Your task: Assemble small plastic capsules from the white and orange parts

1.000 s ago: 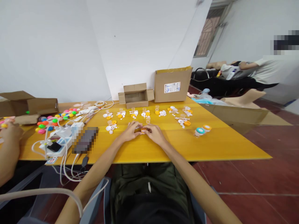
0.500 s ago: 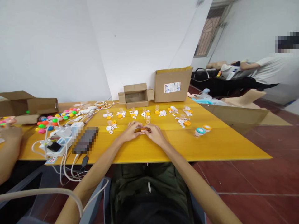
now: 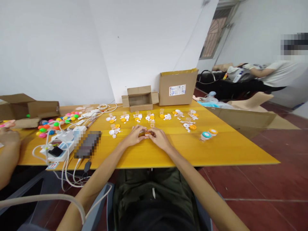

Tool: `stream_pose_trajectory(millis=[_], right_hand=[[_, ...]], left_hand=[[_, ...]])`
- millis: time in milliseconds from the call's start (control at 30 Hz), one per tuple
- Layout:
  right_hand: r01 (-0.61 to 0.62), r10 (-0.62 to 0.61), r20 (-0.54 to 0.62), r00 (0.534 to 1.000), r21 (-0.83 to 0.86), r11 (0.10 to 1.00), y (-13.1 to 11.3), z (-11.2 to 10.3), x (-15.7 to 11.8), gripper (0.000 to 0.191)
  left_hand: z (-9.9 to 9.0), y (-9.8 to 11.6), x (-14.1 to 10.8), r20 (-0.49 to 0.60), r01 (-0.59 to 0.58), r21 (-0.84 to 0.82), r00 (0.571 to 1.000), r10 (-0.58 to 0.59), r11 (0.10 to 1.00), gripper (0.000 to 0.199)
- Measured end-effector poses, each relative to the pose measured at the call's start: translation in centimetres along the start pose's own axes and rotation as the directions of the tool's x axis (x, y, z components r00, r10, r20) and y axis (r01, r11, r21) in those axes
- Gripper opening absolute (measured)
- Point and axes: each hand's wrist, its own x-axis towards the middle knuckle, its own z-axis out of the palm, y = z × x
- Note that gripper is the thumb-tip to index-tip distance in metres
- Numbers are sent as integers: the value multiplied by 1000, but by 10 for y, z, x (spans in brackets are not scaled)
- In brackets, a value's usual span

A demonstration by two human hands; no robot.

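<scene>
My left hand (image 3: pixel 133 136) and my right hand (image 3: pixel 158 138) meet over the table, fingers curled and closed around a small orange part (image 3: pixel 147 133). The fingers cover most of it, so its exact kind is unclear. Just beyond my fingertips stands a small clear plastic cup (image 3: pixel 152 124). Farther back lies a row of little heaps of white discs (image 3: pixel 167 117), orange rings (image 3: pixel 192 127) and clear cups. To the right are two lidded clear containers, one with a teal lid (image 3: pixel 206 135) and one with an orange lid (image 3: pixel 213 131).
An open small carton (image 3: pixel 141 106) and a bigger closed carton (image 3: pixel 178 89) stand by the wall. On the left are a power strip (image 3: pixel 64 149) with cables, a phone (image 3: pixel 88 144), colourful balls (image 3: pixel 56 124) and another person's hand (image 3: pixel 9 136). A person sits far right.
My hands keep almost the same place around the orange part. At the left edge the other person's hand has shifted slightly. The person at far right has moved an arm.
</scene>
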Motion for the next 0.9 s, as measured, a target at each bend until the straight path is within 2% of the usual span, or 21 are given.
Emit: stream_pose_trajectory(millis=[600, 733, 900], right_hand=[[-16, 16, 1, 1000, -68, 998, -3, 0, -1, 12], [2, -7, -37, 999, -118, 993, 0, 2, -2, 11], [-88, 54, -150, 987, -228, 970, 9, 7, -2, 8]], left_hand=[[-1, 2, -2, -23, -2, 4, 1000, 2, 1000, 20], [-2, 4, -2, -36, 9, 21, 999, -9, 1000, 20], [-6, 3, 0, -99, 28, 62, 995, -22, 998, 21]])
